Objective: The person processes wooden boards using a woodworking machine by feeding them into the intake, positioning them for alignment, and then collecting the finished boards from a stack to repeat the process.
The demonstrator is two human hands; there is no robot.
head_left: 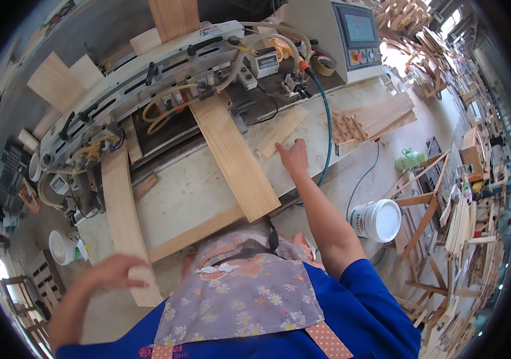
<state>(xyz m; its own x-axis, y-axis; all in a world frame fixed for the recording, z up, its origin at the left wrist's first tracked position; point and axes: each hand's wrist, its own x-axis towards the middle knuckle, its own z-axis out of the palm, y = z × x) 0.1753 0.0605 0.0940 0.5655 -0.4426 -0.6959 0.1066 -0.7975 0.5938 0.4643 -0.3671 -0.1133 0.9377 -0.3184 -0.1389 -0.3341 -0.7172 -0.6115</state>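
My right hand [293, 157] reaches over the pale worktop with its fingers apart, its fingertips at the edge of a short thin wooden board [282, 130] lying there. Blurred by motion, my left hand [113, 272] is over the near end of a long wooden board [122, 206]. A pale patch shows by its fingertips; I cannot tell whether it is a separate piece. Another wide board [234, 158] runs from under the machine's clamps toward my apron, between my hands. Both long boards stick out past a wooden rail [198, 232] along the worktop's near edge.
A machine beam [148, 78] with hoses and clamps spans the back. A control panel [357, 36] stands at far right, near stacked notched boards [375, 116]. A blue hose [329, 119] hangs beside my right arm. White buckets [381, 220] stand on the floor on both sides.
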